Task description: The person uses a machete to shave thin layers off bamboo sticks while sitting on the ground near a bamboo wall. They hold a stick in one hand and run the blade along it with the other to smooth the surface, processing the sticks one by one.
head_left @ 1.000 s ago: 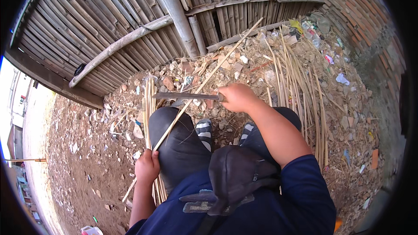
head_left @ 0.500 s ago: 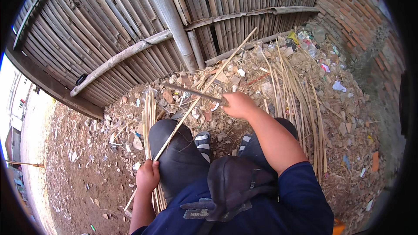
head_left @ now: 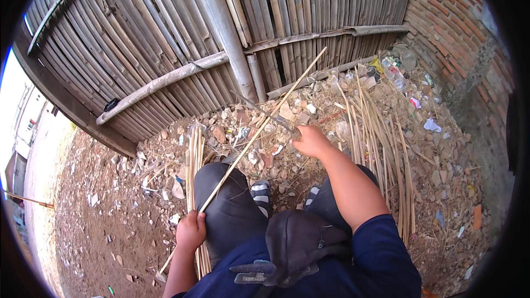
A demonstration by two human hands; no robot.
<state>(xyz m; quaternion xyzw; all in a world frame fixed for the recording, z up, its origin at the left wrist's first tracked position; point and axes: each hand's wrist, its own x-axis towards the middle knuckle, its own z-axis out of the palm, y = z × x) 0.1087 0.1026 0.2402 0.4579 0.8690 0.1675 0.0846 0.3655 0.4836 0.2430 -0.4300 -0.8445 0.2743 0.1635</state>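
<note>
My left hand (head_left: 191,230) is closed around the lower part of a long pale bamboo strip (head_left: 238,158), by my left thigh. The strip slants up and away to the right across my left knee, its far end in front of the fence. In my right hand (head_left: 311,141) is the handle of a long dark-bladed knife (head_left: 285,125). Its narrow blade points up and left and crosses the strip beyond my knees; whether the edge touches it I cannot tell.
Bamboo strips (head_left: 196,154) lie beside my left leg, and a larger bundle (head_left: 381,138) lies to my right. A bamboo fence (head_left: 154,38) stands ahead, meeting a brick wall (head_left: 447,16) at the right. Stones and litter cover the ground; crumpled plastic (head_left: 395,72) lies in the corner.
The knife blade has turned to point more steeply upward, and my right hand has shifted slightly right. My left hand still grips the strip; the whole view has tilted a little.
</note>
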